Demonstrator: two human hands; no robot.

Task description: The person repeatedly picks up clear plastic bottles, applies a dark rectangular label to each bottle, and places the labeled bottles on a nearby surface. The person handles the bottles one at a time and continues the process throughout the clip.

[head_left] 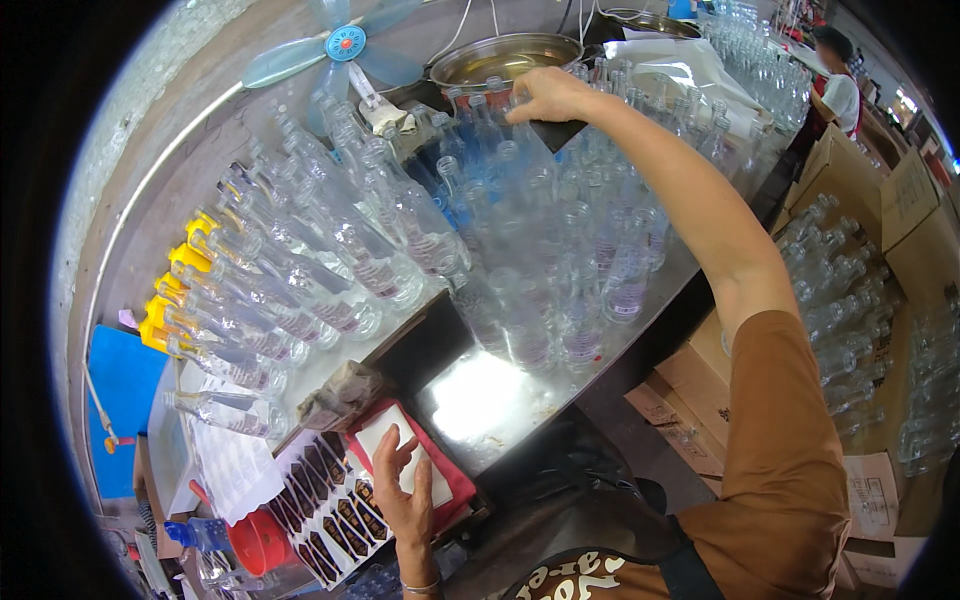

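Note:
My right hand (552, 97) reaches over a crowd of clear glass bottles (625, 275) to the far side of the metal table. Its fingers curl downward beside the bottle necks, and what they grip, if anything, is hidden. Just under that hand shows a dark flat piece (557, 134); I cannot tell whether it is held. Low in front of me, my left hand (405, 490) is open, its fingers apart and nothing in them. It hovers by a white pad (385, 430) on a red cloth (440, 465). Rows of dark-and-gold labels (340, 510) lie to its left.
More bottles lean in rows on a raised board at left, by yellow holders (160, 320). A fan (347, 44) and a metal basin (505, 60) stand at the back. Cardboard boxes (840, 180) of bottles are at right. A person (838, 85) is far right.

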